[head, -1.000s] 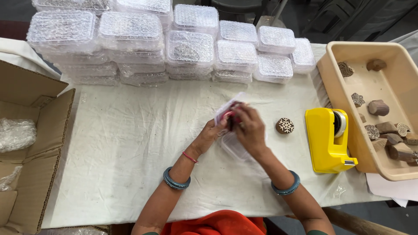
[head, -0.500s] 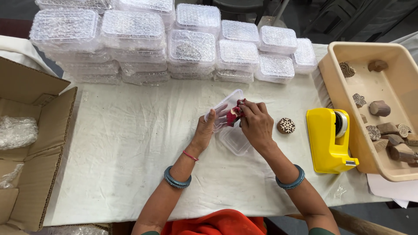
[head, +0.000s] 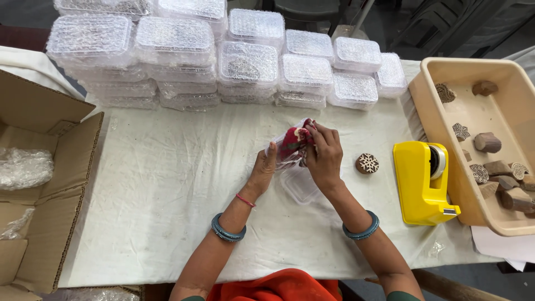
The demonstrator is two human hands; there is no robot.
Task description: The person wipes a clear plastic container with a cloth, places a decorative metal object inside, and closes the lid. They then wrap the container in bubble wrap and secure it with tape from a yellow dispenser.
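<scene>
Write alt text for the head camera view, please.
A person's left hand holds a clear plastic box while the right hand presses a red cloth into it. Stacked clear boxes, a yellow tape dispenser and a round carved wooden stamp sit on the white-covered table.

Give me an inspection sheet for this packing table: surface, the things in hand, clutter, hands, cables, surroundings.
Surface: table covered with a wrinkled white cloth.
Job's things: red cloth bundle pressed into a clear plastic box; another clear piece lies below.
Clutter: carved round wooden stamp, yellow tape dispenser, beige tub of wooden stamps.
Hands: left hand holds the box; right hand grips the bundle.
Cables: nothing seen.
Surroundings: stacked clear boxes at the back, open cardboard carton on the left.
</scene>
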